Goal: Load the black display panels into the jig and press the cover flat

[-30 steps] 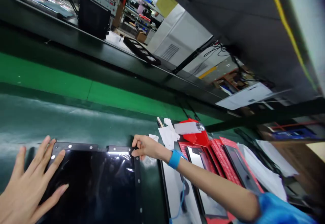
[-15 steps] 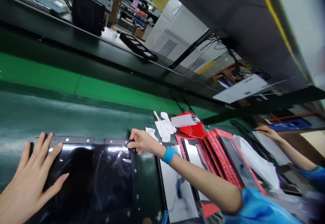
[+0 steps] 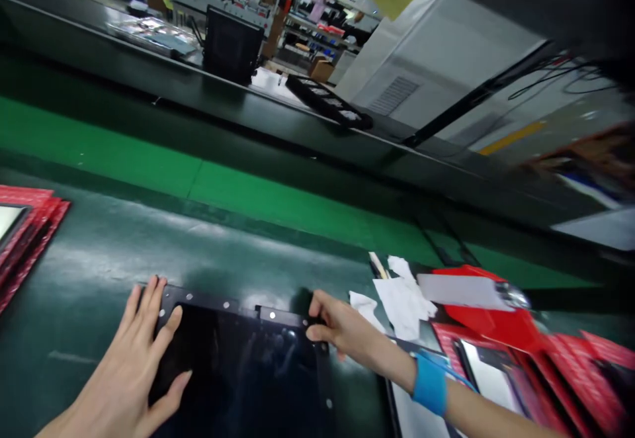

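Observation:
A black flat display panel (image 3: pixel 243 372) with a dark border and several pale round dots lies on the dark green work surface in front of me. My left hand (image 3: pixel 143 358) rests on its upper left corner, fingers stretched out and thumb apart over the glossy face. At the upper right corner, my right hand (image 3: pixel 332 325) pinches the border between thumb and fingers. A blue wrist strap (image 3: pixel 429 383) circles my right wrist. The panel's lower part runs out of the picture.
Crumpled white wipes (image 3: pixel 401 302) lie right of the panel, beside a red sheet (image 3: pixel 491 322). Red bubble-wrap bags (image 3: pixel 570 372) with flat panels are at the right; more red bags (image 3: pixel 44 239) lie at the left. A dark monitor (image 3: pixel 233 44) stands beyond the green strip.
My view has turned left, so the panel and hands appear farther right and lower. Red bags have come into view at left; another person's arm has left view. Both hands stay on the panel.

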A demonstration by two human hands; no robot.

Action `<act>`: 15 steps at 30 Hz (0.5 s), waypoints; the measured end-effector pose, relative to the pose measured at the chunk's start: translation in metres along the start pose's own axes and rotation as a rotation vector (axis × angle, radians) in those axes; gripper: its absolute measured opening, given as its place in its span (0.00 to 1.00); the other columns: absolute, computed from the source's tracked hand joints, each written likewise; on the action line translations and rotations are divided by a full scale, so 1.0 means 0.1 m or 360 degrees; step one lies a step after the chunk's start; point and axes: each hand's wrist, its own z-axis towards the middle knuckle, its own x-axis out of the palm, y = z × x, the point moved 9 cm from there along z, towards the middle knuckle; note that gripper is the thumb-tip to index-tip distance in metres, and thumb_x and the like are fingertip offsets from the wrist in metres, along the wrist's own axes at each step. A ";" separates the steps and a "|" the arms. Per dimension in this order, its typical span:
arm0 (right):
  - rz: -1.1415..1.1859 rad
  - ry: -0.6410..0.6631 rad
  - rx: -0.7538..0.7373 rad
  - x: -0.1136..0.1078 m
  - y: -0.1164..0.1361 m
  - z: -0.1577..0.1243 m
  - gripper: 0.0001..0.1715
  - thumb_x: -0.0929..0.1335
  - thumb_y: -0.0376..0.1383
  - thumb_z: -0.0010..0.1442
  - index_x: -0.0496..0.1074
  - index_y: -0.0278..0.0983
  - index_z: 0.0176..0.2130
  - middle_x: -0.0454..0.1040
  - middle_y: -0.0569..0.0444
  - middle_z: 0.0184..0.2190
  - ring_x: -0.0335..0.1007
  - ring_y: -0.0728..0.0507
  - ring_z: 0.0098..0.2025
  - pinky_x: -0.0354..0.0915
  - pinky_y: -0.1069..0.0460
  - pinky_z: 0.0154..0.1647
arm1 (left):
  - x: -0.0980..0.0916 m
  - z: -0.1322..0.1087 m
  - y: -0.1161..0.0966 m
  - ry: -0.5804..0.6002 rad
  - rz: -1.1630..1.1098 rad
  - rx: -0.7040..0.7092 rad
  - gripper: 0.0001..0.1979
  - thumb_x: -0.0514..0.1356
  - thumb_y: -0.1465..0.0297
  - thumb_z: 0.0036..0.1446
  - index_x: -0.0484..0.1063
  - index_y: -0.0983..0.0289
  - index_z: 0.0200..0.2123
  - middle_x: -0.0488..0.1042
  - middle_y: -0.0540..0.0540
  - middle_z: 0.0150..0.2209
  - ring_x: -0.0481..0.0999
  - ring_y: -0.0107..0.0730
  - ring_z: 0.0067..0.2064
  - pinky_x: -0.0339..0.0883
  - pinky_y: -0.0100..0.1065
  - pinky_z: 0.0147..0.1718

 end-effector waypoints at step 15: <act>0.0160 -0.0586 -0.0251 0.13 -0.14 -0.34 0.23 0.60 0.55 0.63 0.61 0.41 0.47 0.57 0.61 0.25 0.60 0.46 0.27 0.61 0.51 0.27 | -0.14 0.14 0.33 0.0361 -0.0087 -0.0310 0.16 0.49 0.64 0.70 0.63 0.62 0.56 0.67 0.63 0.60 0.63 0.44 0.65 0.53 0.53 0.63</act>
